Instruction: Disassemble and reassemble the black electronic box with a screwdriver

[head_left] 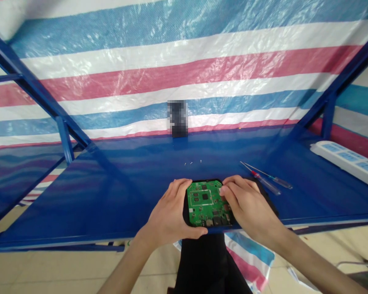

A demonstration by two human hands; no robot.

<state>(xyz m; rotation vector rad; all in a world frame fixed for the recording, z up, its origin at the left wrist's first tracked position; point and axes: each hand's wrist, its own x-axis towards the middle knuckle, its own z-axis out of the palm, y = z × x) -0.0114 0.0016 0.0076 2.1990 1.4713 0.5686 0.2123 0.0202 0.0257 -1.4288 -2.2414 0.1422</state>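
Observation:
A green circuit board [206,203] sits in a black case at the front edge of the blue table [125,192]. My left hand [168,214] wraps round the case's left side, thumb under its front edge. My right hand [247,204] lies over the right side, fingers curled and pressed onto the board's right edge. Three tiny screws [192,163] lie on the table just beyond the board.
Two thin screwdrivers [268,179] lie to the right of my right hand. A white power strip [346,161] runs along the right edge. Blue metal frame bars [37,94] rise on both sides, and a striped tarp [184,69] hangs behind.

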